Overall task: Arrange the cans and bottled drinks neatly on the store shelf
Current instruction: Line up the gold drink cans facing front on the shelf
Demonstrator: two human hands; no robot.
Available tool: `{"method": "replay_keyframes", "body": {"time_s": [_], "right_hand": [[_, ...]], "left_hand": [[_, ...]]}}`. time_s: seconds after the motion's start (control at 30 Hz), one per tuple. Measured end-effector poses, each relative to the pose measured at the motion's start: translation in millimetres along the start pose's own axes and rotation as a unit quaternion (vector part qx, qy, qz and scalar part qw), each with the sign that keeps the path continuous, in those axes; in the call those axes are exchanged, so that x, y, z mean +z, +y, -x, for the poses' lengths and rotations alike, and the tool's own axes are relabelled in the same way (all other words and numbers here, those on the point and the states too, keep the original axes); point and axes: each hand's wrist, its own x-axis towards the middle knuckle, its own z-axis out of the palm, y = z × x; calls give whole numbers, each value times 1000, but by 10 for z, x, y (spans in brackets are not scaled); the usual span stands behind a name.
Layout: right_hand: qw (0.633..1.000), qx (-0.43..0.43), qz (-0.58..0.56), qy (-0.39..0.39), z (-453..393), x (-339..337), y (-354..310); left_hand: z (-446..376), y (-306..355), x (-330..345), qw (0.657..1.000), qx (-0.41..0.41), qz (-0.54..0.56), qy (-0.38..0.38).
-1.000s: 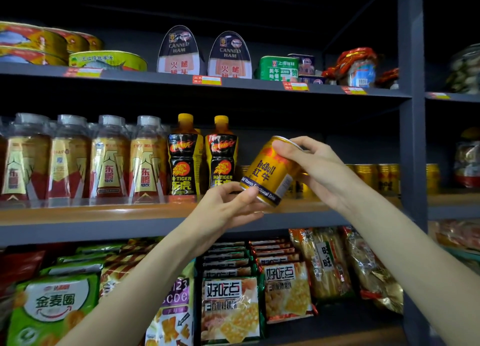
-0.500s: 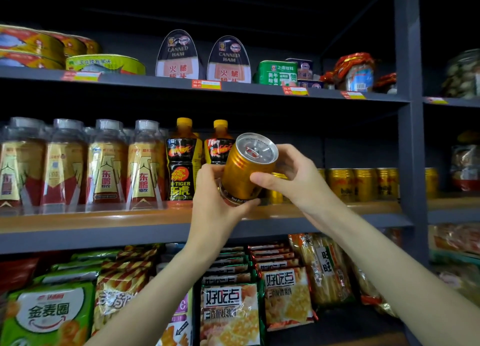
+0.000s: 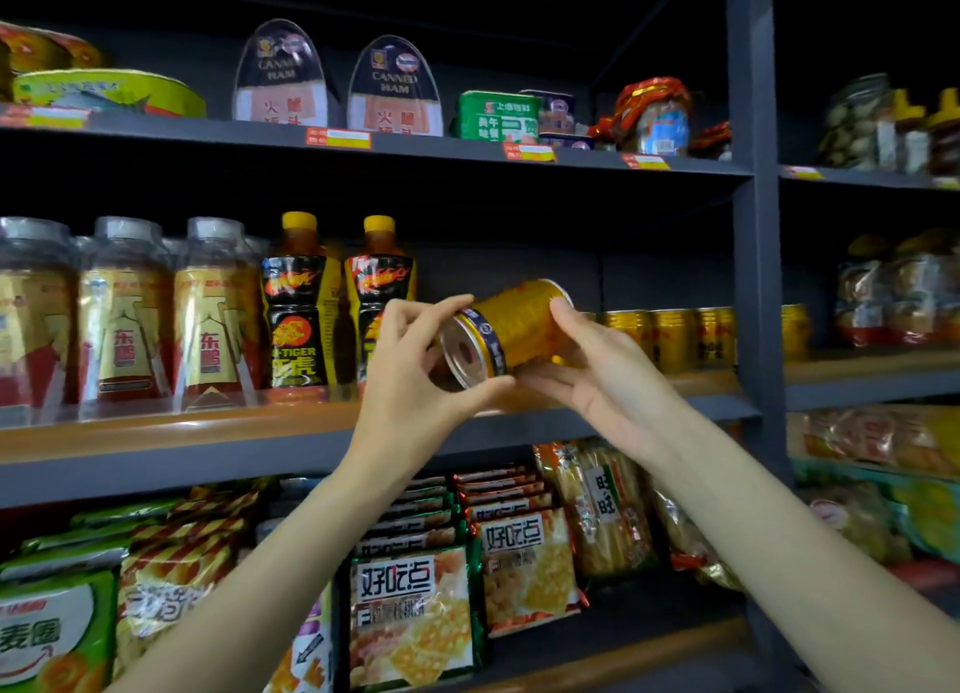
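Observation:
A gold can point(image 3: 511, 326) lies tipped on its side in the air before the middle shelf point(image 3: 208, 427), its silver end facing me. My left hand point(image 3: 415, 380) pinches that near end between thumb and fingers. My right hand point(image 3: 597, 375) cups the can's body from the right, fingers curled over its far part. A row of gold cans point(image 3: 675, 339) stands on the shelf behind my right hand. Two black Hi-Tiger bottles point(image 3: 298, 307) stand left of the held can, and several clear-capped gold bottles point(image 3: 124, 318) fill the shelf's left part.
The top shelf point(image 3: 415, 146) carries canned ham tins point(image 3: 283, 76), a green tin point(image 3: 496, 115) and fish cans. Cracker packs point(image 3: 415, 619) and snack bags fill the bottom shelf. A grey upright post point(image 3: 753, 224) stands on the right, with jars beyond it.
The can has turned over between my hands: a second ago its label faced me, half a second ago its top, and its silver end faces me while it lies sideways.

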Motion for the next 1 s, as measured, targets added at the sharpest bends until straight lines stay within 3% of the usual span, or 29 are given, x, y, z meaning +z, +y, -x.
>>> {"method": "replay_keyframes", "body": {"time_s": [0.13,0.3,0.4,0.5,0.6,0.67,0.77,0.9,1.0], "right_hand": [[1000,-13,-23,12,68,-380,-117],[994,-93,14,62,60,-1231,-527],[979,-163,24,118,-51,-1811,-830],[949,-250,79,176,-239,-2348,-1134],[881,-302,264,251,-546,-2731,-1335],[829,-305,388,264,-739,-2927,-1365],[785,-270,493,259,-925,-3151,-1306],[776,-218,534,255,-990,-3380,-1199],[790,-183,541,224,-1014,-3495,-1125]], "left_hand": [[-77,141,446,991,101,-77,-45],[-284,378,1197,989,88,-39,-117],[-380,513,1714,994,55,-37,-88],[-494,614,2153,997,19,-69,-42],[-593,694,2451,994,-13,-103,-25],[-631,708,2609,991,-29,-130,-28],[-665,648,2782,978,-85,-185,-37],[-668,536,2919,956,-129,-255,-61],[-653,513,2998,959,-123,-253,-18]]}}
